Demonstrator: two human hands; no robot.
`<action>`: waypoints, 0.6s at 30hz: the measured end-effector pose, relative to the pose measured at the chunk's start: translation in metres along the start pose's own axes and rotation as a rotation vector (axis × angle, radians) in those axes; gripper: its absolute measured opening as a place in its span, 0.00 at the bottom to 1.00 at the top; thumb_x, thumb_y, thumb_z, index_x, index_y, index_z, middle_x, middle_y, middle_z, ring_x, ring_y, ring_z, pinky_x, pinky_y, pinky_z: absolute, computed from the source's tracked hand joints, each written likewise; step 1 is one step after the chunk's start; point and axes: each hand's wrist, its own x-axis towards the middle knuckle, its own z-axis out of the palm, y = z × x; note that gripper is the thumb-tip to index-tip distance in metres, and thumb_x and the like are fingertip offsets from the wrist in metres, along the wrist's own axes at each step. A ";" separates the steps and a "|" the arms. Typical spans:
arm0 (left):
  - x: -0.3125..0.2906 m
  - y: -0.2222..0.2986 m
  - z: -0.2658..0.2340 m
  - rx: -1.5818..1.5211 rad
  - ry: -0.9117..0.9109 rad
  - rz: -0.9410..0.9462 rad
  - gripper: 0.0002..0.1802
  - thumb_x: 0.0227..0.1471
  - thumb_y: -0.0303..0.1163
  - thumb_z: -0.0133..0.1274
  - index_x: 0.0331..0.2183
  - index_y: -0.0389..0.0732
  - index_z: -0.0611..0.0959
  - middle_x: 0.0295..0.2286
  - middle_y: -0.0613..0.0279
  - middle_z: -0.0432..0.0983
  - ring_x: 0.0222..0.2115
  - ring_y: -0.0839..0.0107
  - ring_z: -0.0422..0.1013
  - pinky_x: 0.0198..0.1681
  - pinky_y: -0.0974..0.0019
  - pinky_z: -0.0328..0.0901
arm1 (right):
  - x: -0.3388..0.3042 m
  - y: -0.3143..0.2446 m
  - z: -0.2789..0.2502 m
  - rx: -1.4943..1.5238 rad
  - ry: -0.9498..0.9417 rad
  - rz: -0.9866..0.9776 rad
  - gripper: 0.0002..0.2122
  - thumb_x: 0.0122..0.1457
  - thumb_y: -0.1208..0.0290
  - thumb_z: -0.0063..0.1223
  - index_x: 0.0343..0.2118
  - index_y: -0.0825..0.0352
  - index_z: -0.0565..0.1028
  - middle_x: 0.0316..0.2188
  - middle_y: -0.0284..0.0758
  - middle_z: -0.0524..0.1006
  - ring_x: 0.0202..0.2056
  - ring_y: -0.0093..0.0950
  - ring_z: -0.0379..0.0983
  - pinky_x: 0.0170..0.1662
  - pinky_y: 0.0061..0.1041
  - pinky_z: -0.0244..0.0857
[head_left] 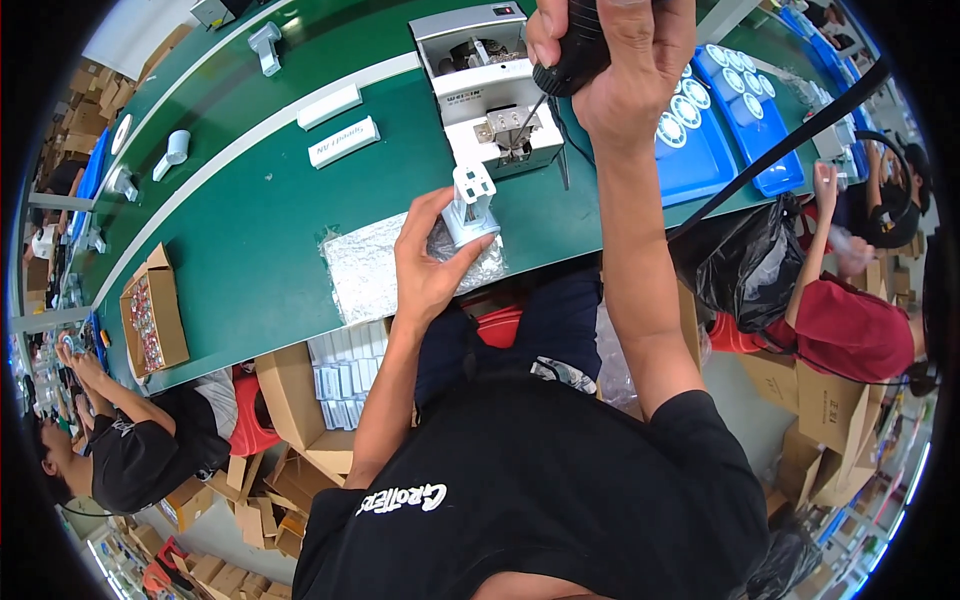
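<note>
My left hand grips a small white plastic housing by its base, thumb on one side and fingers on the other. The housing is upright over the near edge of the green bench, with openings in its top face. Raised at the upper middle, my right hand is wrapped round a black electric screwdriver. Its thin bit points down at the front of a white screw feeder, just beyond the housing. Whether the bit touches a screw there is too small to tell.
A silvery wrapped sheet lies under my left hand. Two white boxes lie left of the feeder. Blue trays of white round parts stand right. A carton of white pieces sits below the bench edge. Co-workers sit on both sides.
</note>
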 end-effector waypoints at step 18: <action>-0.002 -0.004 0.001 0.051 0.079 -0.019 0.30 0.43 0.22 0.71 0.49 0.32 0.79 0.45 0.59 0.76 0.46 0.68 0.75 0.55 0.64 0.66 | -0.004 0.000 0.009 -0.046 0.008 0.069 0.24 0.72 0.62 0.51 0.64 0.69 0.61 0.20 0.34 0.73 0.17 0.18 0.66 0.20 0.16 0.61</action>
